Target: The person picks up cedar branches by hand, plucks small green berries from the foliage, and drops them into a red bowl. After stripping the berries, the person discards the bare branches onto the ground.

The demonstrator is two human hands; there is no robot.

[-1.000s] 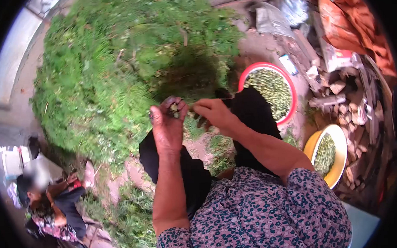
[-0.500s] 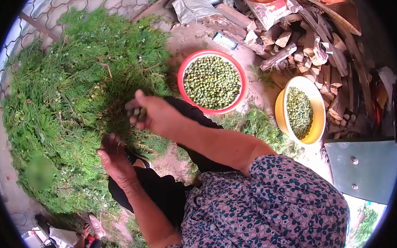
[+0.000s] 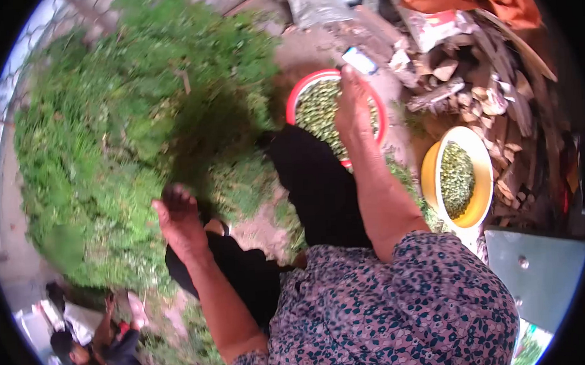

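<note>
Over the right part of a red-rimmed basin (image 3: 290, 107) of small green fruits is my right hand (image 3: 353, 111). Its back and thumb show, but its fingers are smeared and hidden, so any contents cannot be made out. Near the lower edge of a large pile of green leafy branches (image 3: 89, 152), my left hand (image 3: 180, 220) is raised with the thumb apart from slightly curled, dark-stained fingers. Nothing shows in it.
A yellow basin (image 3: 481, 197) of green fruits stands at the right, below split firewood (image 3: 444, 70). A small white-and-blue box (image 3: 360, 61) lies beyond the red basin. Another person (image 3: 117, 350) is at the lower left. A green panel (image 3: 537, 263) is at the lower right.
My right hand has moved right, from the branches with green fruits in its fingers to over the red basin. My left hand is still beside the pile. The whole view has shifted slightly.
</note>
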